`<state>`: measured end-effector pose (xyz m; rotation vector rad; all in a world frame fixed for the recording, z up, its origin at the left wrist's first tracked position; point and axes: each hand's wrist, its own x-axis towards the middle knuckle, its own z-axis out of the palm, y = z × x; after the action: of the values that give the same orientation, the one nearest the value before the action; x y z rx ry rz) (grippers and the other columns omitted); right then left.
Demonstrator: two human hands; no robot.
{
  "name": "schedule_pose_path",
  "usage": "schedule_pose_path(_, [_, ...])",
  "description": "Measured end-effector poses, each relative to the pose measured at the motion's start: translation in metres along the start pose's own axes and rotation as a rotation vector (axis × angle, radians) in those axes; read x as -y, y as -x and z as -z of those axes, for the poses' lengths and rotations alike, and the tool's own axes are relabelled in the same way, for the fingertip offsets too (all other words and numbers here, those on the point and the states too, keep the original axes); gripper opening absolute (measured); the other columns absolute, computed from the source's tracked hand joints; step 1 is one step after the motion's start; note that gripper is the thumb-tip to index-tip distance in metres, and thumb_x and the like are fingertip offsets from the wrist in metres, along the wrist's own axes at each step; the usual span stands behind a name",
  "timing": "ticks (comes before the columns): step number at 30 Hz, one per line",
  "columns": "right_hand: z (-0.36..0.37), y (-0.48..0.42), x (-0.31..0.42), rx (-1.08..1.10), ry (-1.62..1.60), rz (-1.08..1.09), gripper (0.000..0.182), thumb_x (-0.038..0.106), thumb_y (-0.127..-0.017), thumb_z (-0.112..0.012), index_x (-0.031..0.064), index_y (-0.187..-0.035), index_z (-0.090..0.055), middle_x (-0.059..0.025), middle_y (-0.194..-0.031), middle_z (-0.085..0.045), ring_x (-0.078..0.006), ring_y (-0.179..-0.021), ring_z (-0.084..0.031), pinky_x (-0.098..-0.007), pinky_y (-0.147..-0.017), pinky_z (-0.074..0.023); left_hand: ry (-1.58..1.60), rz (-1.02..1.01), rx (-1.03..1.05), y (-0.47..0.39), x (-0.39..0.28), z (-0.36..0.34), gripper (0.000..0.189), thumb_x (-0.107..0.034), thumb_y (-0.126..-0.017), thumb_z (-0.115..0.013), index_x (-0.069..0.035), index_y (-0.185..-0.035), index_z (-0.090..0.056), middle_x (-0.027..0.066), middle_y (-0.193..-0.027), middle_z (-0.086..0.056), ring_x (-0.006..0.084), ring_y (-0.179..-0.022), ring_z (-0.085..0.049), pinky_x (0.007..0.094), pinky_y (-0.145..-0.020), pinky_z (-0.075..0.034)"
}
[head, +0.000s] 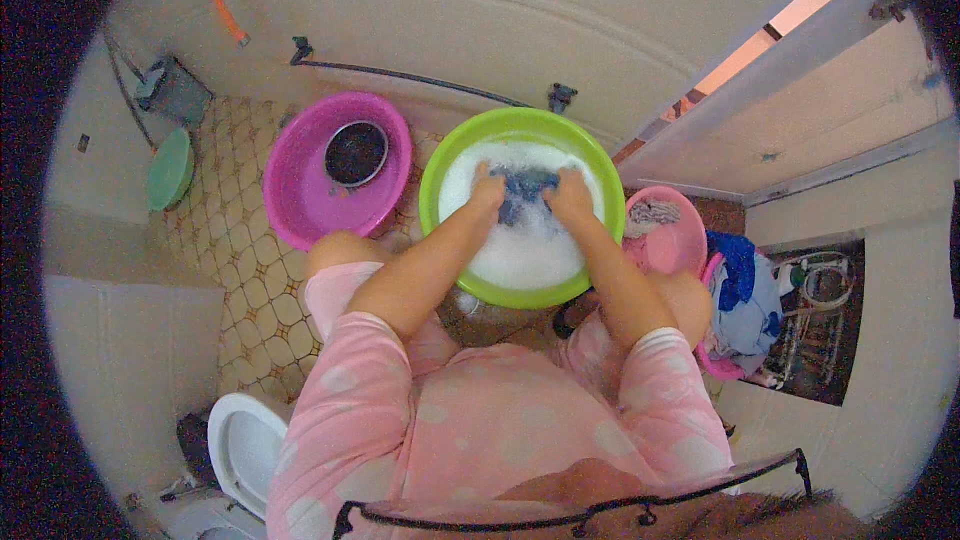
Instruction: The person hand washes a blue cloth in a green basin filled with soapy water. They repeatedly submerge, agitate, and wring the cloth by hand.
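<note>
In front of me stands a green plastic basin (433, 240) full of white suds (525, 255). Dark blue wet cloth (525, 191) shows through the foam in the middle. My left hand (489, 187) grips the cloth's left side, and my right hand (570, 195) has hold of its right side. Foam covers some of my fingers and hides the cloth's lower parts. Both forearms reach over the basin's near rim, between my knees.
To the left is a magenta basin (300, 199) with a dark round pan-like vessel (357, 154) inside. A pink basin (675, 240) and a heap of blue clothes (742, 300) stand on the right. A white toilet seat (244, 442) is at lower left; a door (810, 105) is at upper right.
</note>
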<state>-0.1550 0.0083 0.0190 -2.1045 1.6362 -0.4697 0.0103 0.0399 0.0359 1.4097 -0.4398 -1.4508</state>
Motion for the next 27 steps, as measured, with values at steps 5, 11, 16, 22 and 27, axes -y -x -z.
schedule_pose_path(5, [-0.016, -0.006, 0.015, -0.120, -0.521, -0.103, 0.043, 0.020, -0.074, -0.062, 0.0017, -0.111, -0.049, -0.0193, -0.098, -0.058, -0.0314, -0.090, -0.057, -0.0383, -0.080, -0.0453, 0.231, 0.008, 0.122, -0.033, 0.035, -0.010, 0.046, -0.036, -0.087, -0.043, -0.015, -0.127, -0.034, 0.0155, -0.104, -0.055, 0.0289, -0.090, -0.055, 0.0476, -0.071, -0.047])
schedule_pose_path(11, [0.038, 0.028, 0.067, 0.166, -0.730, -0.134, 0.033, 0.030, -0.078, -0.060, 0.0036, -0.098, -0.055, -0.0139, -0.088, -0.061, -0.0216, -0.072, -0.060, -0.0343, -0.062, -0.0491, 0.327, 0.375, 0.275, 0.000, -0.010, -0.028, 0.054, -0.058, -0.083, -0.037, -0.014, -0.110, -0.054, 0.0103, -0.102, -0.058, 0.0258, -0.094, -0.055, 0.0437, -0.082, -0.043])
schedule_pose_path(16, [0.049, 0.042, 0.079, -0.008, -0.525, 0.189, 0.032, 0.030, -0.080, -0.058, 0.0029, -0.096, -0.056, -0.0159, -0.081, -0.061, -0.0282, -0.069, -0.060, -0.0377, -0.060, -0.0482, 0.227, 0.134, 0.425, 0.018, -0.020, -0.033, 0.043, -0.051, -0.081, -0.046, -0.015, -0.101, -0.058, 0.0084, -0.095, -0.059, 0.0240, -0.087, -0.056, 0.0434, -0.078, -0.043])
schedule_pose_path(22, [0.054, 0.028, 0.080, 0.023, -0.251, 0.169, 0.030, 0.028, -0.082, -0.053, 0.0003, -0.091, -0.055, -0.0218, -0.087, -0.060, -0.0393, -0.082, -0.056, -0.0456, -0.070, -0.0445, 0.386, 0.302, 0.286, 0.016, -0.016, -0.039, 0.030, -0.038, -0.087, -0.041, -0.011, -0.087, -0.056, 0.0084, -0.081, -0.060, 0.0251, -0.074, -0.057, 0.0423, -0.072, -0.046])
schedule_pose_path(27, [0.046, -0.005, 0.046, -0.182, -0.191, -0.022, 0.033, 0.031, -0.084, -0.051, -0.0014, -0.087, -0.053, -0.0256, -0.089, -0.058, -0.0419, -0.085, -0.055, -0.0468, -0.074, -0.0425, 0.367, 0.140, 0.238, 0.015, -0.003, -0.046, 0.030, -0.038, -0.088, -0.041, -0.011, -0.089, -0.054, 0.0060, -0.078, -0.058, 0.0235, -0.073, -0.057, 0.0406, -0.069, -0.047])
